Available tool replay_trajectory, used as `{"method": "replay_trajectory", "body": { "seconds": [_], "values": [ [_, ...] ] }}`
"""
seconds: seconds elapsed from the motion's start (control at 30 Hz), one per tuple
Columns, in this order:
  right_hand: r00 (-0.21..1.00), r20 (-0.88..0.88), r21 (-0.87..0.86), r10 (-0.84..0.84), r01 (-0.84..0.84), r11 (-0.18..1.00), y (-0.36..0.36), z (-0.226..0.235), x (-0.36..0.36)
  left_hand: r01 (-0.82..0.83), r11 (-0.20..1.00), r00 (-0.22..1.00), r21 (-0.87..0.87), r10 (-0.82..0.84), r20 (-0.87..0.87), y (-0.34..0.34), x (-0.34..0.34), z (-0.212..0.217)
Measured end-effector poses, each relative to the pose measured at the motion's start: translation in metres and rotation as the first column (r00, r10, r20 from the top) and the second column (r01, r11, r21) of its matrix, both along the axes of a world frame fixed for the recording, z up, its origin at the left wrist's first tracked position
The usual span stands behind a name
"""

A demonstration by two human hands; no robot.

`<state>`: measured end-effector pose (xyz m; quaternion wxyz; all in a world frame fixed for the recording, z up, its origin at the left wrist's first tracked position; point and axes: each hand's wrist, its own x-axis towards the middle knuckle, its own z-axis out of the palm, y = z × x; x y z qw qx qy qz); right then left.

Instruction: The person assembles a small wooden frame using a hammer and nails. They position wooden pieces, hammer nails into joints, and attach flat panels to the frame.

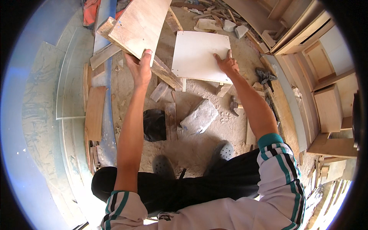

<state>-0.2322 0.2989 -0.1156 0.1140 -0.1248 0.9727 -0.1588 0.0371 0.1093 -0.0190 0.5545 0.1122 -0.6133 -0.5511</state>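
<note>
My left hand [141,69] is closed on the near edge of a light plywood panel [140,26], thumb on top and fingers underneath. The panel is tilted beside a rough wooden beam [165,73]. To its right a white square board [197,53], with small dark marks near its corners, sits raised off the floor on wooden pieces. My right hand [227,64] rests on that board's right side, its thumb and forefinger stretched apart and the other fingers curled. Nothing shows in its grip.
A pale stone block [200,116] and a black bag [154,125] lie before my feet. A hammer [234,106] is on the dusty floor to the right. Glass sheets [73,76] lean at left; wooden cabinet parts [327,109] stand at right. Wood scraps [218,17] litter the far side.
</note>
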Motion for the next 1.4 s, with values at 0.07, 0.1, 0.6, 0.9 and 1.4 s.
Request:
{"method": "replay_trajectory", "body": {
  "seconds": [0.07,0.1,0.6,0.9,1.4],
  "values": [
    [1.0,-0.003,0.0,0.003,-0.003,1.0,-0.002,-0.001,0.0,-0.008,0.999,1.0,0.031,0.008,0.016,-0.001,0.003,0.0],
    [1.0,0.004,-0.004,0.002,-0.002,1.0,-0.004,-0.001,0.001,-0.004,1.0,1.0,0.031,0.003,0.021,-0.002,0.005,0.0],
    [0.998,0.007,-0.137,-0.06,0.061,0.989,0.014,-0.011,0.006,0.029,1.0,0.999,0.013,-0.029,0.036,-0.014,0.004,-0.013],
    [0.969,0.23,-0.399,0.088,0.011,0.917,0.04,-0.033,-0.01,0.074,0.996,0.992,-0.047,-0.069,0.102,0.013,-0.008,-0.095],
    [0.934,-0.269,-0.056,0.236,-0.26,0.964,0.02,-0.023,0.021,-0.618,0.656,0.731,-0.433,0.683,-0.009,0.006,0.025,-0.116]
  ]
}}
